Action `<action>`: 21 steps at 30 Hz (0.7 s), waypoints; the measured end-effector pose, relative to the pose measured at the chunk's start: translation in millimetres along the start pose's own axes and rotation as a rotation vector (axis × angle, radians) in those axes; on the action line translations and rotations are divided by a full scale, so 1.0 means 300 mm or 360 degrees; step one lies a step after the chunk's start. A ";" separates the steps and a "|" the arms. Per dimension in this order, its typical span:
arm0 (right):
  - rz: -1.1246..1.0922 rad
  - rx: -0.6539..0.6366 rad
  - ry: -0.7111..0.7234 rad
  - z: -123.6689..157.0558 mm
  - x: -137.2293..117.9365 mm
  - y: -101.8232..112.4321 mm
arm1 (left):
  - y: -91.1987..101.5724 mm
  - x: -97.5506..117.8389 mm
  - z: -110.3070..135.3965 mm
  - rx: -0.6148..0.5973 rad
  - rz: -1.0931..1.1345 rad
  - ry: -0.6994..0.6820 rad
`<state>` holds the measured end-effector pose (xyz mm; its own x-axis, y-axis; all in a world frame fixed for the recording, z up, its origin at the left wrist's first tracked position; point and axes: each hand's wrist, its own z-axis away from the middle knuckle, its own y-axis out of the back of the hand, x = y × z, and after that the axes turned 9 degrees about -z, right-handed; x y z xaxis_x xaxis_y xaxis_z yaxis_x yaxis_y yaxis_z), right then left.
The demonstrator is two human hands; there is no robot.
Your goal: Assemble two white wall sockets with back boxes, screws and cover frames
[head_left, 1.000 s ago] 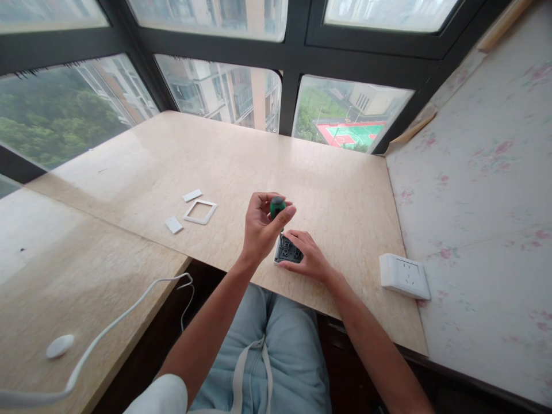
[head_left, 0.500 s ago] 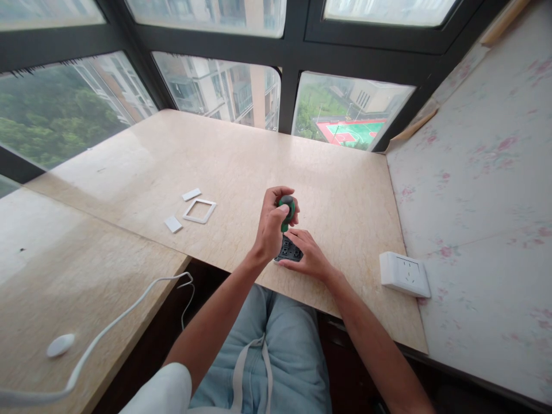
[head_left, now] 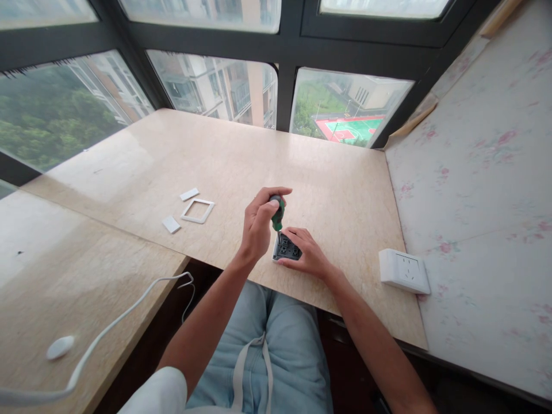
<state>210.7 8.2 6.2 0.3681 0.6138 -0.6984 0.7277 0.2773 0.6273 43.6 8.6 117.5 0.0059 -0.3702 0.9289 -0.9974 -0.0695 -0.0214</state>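
Observation:
My left hand (head_left: 259, 223) is closed around a green and black screwdriver (head_left: 278, 214), held upright with its shaft down at the left part of a wall switch (head_left: 288, 248). That switch has a dark inner face, a white edge, and lies on the counter near its front. With thumb and fingers on opposite edges, my right hand (head_left: 308, 252) grips the switch from the right and hides that side. Whether the screwdriver's tip sits in a screw is too small to tell. Left of my hands lie a white square frame (head_left: 207, 216) and two white switch covers (head_left: 190, 194), (head_left: 171, 224).
A white socket box (head_left: 404, 271) stands at the right by the flowered wall. The marble-patterned counter (head_left: 336, 178) reaches back to the windows. On the left lie a white cable (head_left: 125, 313) and a round white disc (head_left: 60, 348); a dark gap opens below the counter's front edge.
My left hand and the screwdriver have shifted left across the switch, showing more of its dark face and the metal shaft. My left index finger has straightened. My right hand keeps its place.

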 end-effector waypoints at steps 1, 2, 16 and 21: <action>-0.0001 0.0002 -0.0001 0.000 0.001 -0.001 | 0.001 0.005 -0.003 0.0012 0.0043 -0.0022; -0.0003 0.0004 0.0000 0.001 0.001 -0.001 | -0.001 0.008 -0.005 0.0019 0.0085 -0.0035; -0.0019 -0.0002 -0.0002 -0.003 -0.002 0.002 | -0.053 -0.029 0.009 0.0110 0.0074 -0.0093; -0.0013 0.0017 0.0015 -0.002 0.003 -0.001 | -0.029 -0.005 0.008 -0.0130 0.0201 -0.0011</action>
<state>210.5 9.0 5.4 0.3566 0.6185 -0.7002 0.7367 0.2747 0.6179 52.5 7.5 115.5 -0.1200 -0.3774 0.9182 -0.9927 0.0538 -0.1076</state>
